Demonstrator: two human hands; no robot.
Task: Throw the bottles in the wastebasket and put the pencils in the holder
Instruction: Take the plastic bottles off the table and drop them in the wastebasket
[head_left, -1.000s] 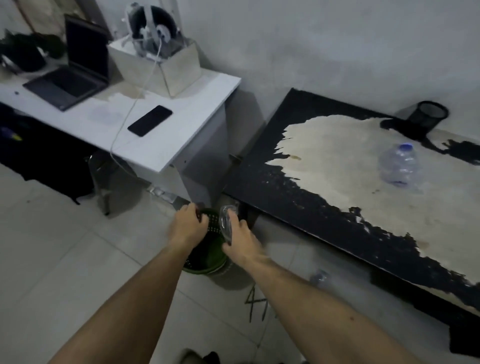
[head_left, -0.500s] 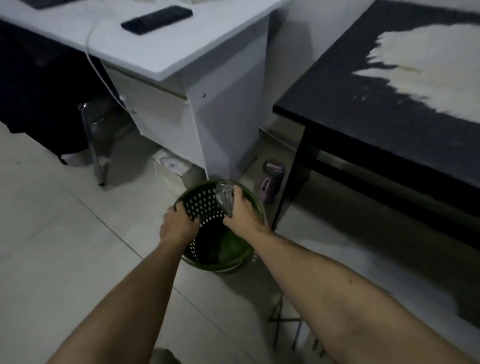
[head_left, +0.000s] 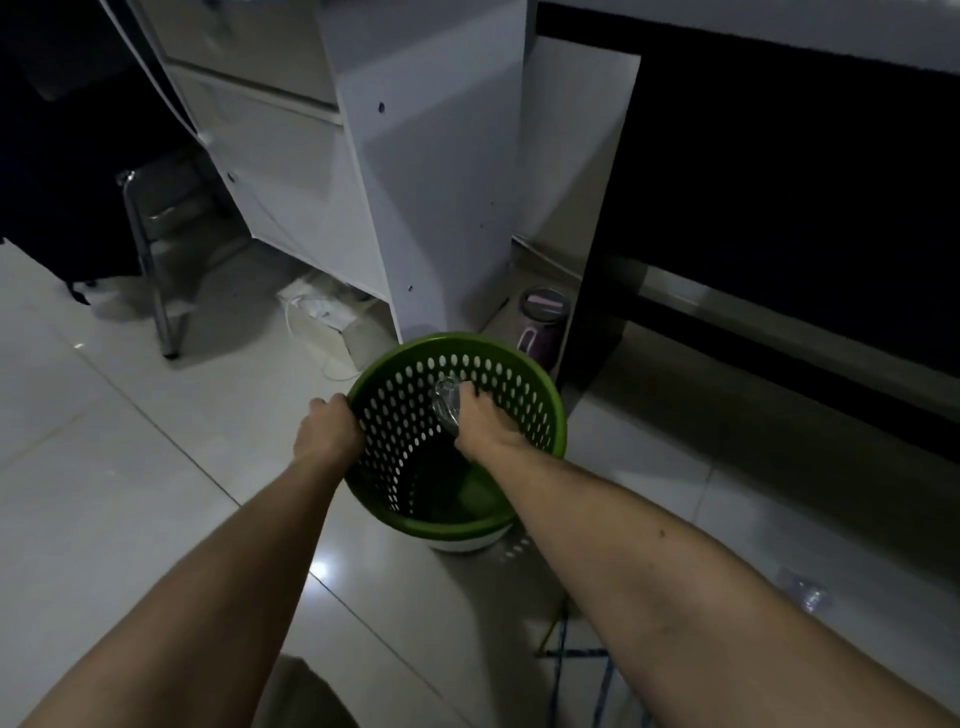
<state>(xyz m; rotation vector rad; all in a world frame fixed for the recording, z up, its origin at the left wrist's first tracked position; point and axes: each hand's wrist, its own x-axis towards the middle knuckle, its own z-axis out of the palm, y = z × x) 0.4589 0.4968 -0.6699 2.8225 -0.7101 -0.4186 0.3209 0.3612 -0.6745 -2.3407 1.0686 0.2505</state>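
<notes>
A green perforated wastebasket (head_left: 540, 387) stands on the tiled floor, tipped toward me. My left hand (head_left: 327, 428) grips its left rim. My right hand (head_left: 480, 423) is inside the basket's mouth, closed around a crushed clear plastic bottle (head_left: 448, 402). Another clear bottle (head_left: 808, 595) lies on the floor at the right. Thin pencils (head_left: 558, 631), one green and some blue, lie on the floor under my right forearm. The holder is out of view.
A white desk cabinet (head_left: 415, 182) stands just behind the basket, with a black table (head_left: 779, 156) to its right. A purple jar (head_left: 540, 327) sits between them. A chair leg (head_left: 156, 280) and a power strip with cables (head_left: 322, 312) are at the left.
My view has dropped toward the floor and come closer to the basket. My right hand has carried the bottle lower into the basket's mouth. My left hand stays on the rim.
</notes>
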